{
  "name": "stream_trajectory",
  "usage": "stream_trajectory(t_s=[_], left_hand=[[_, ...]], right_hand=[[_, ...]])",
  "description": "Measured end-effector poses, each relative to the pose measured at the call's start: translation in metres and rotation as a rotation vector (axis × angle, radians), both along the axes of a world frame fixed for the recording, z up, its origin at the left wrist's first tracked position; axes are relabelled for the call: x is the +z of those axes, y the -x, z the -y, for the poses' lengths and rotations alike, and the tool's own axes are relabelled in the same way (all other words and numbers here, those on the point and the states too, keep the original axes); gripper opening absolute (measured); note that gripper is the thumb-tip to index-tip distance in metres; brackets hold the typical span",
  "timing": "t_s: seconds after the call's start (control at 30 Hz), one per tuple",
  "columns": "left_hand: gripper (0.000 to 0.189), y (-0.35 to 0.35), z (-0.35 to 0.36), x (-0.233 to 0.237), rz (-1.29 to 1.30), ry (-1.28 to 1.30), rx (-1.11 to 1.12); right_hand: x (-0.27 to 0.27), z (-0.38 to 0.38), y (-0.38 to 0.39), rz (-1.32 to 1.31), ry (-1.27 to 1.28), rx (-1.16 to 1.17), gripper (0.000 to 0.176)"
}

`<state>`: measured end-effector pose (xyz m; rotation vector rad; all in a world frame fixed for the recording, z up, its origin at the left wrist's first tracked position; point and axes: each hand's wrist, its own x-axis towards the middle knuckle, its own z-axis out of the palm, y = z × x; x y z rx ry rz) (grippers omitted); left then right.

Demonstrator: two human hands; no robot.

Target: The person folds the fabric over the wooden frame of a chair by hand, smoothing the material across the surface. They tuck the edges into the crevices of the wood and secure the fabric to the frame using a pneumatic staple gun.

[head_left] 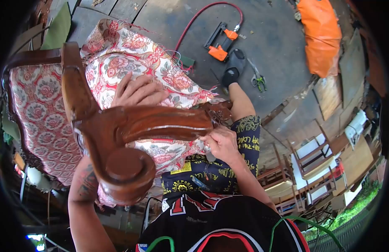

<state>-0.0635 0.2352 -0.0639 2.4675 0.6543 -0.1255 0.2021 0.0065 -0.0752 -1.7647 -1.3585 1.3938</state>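
At the far left, a floral-upholstered backrest (39,113) adjoins the wooden armrest (165,122), its outer edge fading into the dark rim of the view. A green sheet (58,27) lies past the armrest's rear post, partly cut off by that rim. The loose floral cloth (131,44) spreads beyond the armrest and shows again on its near side; the stretch between is hidden beneath the wood. The person's left hand (140,91) rests palm down on this cloth just beyond the armrest, fingers slightly spread, the wrist covered by the wood. Farther beyond the armrest, a red hose (219,3) runs to an orange-and-black nail gun (221,43), its other end lost behind the cloth. The right hand (222,145) is at the armrest's right end, fingers bent together against the cloth's edge; the fingertips are partly hidden, so whether they pinch the fabric cannot be told. Scissors (258,80) lie on the floor to the armrest's right. Farther right of it, wooden chair frames (310,155) overlap too closely to separate, and an orange bag (322,38) has unseen contents.
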Motion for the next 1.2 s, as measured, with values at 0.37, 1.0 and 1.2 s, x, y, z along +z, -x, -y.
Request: stream_trajectory(t_s=[0.37, 1.0, 1.2], left_hand=[[0.041, -0.047, -0.058, 0.005, -0.117, 0.516, -0.090], [0.016, -0.113, -0.035, -0.056, -0.075, 1.101, -0.031], [0.014, -0.077, -0.067, -0.033, 0.142, 0.787, 0.259]], right_hand=[[-0.008, 0.003, -0.004, -0.035, -0.024, 0.037, 0.017], [-0.008, -0.003, -0.007, -0.039, -0.024, 0.070, 0.020], [-0.009, 0.001, -0.007, -0.049, -0.047, 0.058, 0.012]])
